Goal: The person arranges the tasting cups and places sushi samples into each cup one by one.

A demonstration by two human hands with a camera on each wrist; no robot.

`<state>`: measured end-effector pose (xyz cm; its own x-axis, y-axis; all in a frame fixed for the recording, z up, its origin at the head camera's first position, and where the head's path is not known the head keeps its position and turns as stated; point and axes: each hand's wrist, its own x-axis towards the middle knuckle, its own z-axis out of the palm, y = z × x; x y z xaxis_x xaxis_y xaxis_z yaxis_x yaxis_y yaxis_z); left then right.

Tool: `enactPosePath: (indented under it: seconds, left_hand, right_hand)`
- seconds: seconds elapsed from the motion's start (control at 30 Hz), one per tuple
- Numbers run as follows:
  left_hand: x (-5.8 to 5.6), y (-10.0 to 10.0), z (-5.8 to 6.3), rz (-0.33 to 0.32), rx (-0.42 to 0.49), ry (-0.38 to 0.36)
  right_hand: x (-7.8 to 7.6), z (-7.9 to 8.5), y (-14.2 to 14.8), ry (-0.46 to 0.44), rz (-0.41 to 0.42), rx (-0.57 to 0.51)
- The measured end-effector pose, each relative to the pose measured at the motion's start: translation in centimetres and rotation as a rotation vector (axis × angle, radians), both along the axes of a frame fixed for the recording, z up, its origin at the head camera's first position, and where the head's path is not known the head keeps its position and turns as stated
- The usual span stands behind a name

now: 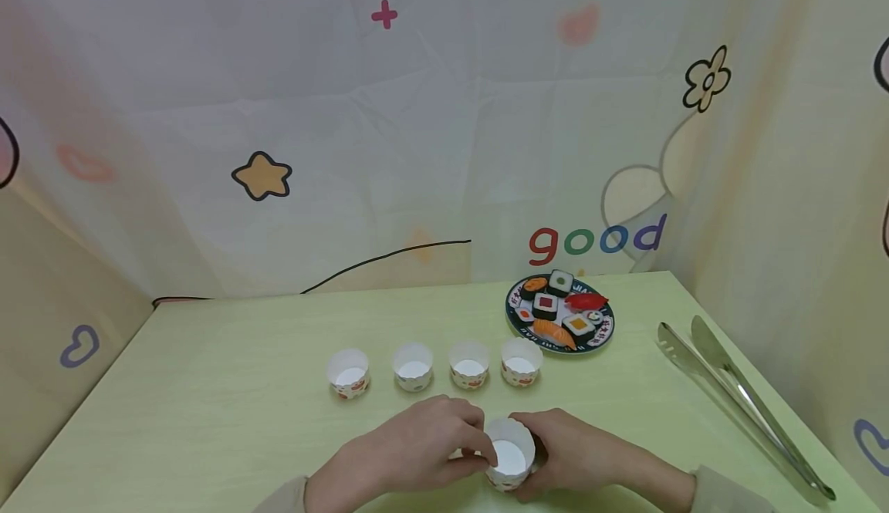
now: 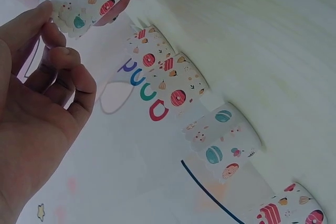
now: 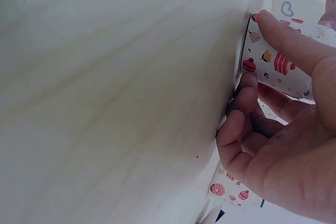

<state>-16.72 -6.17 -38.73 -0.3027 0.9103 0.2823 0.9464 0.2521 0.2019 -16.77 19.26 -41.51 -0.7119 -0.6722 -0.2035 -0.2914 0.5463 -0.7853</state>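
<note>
A white paper baking cup (image 1: 509,451) with small printed sweets stands near the front edge of the table, between both hands. My left hand (image 1: 434,443) pinches its rim, thumb and forefinger meeting at the scalloped edge (image 2: 58,11). From the other side my right hand (image 1: 572,451) grips the cup's wall, its thumb along the printed side (image 3: 281,59) and the fingers curled low by the table. Behind the hands, several similar baking cups (image 1: 413,368) stand upright in a row, open tops up.
At the back right lies a round dark-rimmed plate (image 1: 517,326) bearing several sushi pieces (image 1: 545,306). Metal tongs (image 1: 753,413) rest along the table's right side, their tips pointing to the back. A printed curtain (image 1: 333,112) hangs behind the pale green table (image 1: 208,413).
</note>
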Motion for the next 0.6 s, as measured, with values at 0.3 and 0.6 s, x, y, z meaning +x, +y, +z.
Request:
enactPosePath:
  seconds: [0.3,0.6]
  left_hand:
    - [0.0,-0.02,0.06,-0.003,0.015,0.025]
    - [0.06,0.35,-0.1,0.013,0.004,0.055]
  right_hand:
    - [0.07,-0.03,0.01,-0.009,-0.002,-0.013]
    - [0.05,0.1,0.05,0.002,0.013,-0.021]
